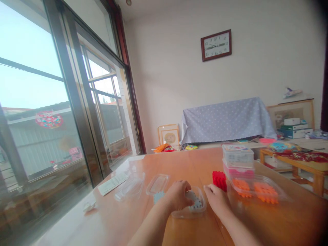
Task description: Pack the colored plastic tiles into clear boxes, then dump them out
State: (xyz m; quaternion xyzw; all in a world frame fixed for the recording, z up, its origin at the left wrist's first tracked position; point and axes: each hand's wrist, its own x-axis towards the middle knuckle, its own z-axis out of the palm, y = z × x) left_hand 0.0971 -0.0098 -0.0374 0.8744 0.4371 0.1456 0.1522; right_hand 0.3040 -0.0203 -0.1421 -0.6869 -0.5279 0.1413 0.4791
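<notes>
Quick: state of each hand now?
Left hand: curled over grey pieces in the clear container; whether holding any cannot be told.
Right hand: near the red pieces; open or closed cannot be told.

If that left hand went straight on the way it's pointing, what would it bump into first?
Probably the grey pieces in the clear tub: the left hand curls down over them, though depth is unclear and it may already be touching them.

The toothed pieces (265,192) are orange, the stack (219,180) red, the cloth (225,121) dotted grey-blue, the small parts (197,203) seemingly grey.
</notes>
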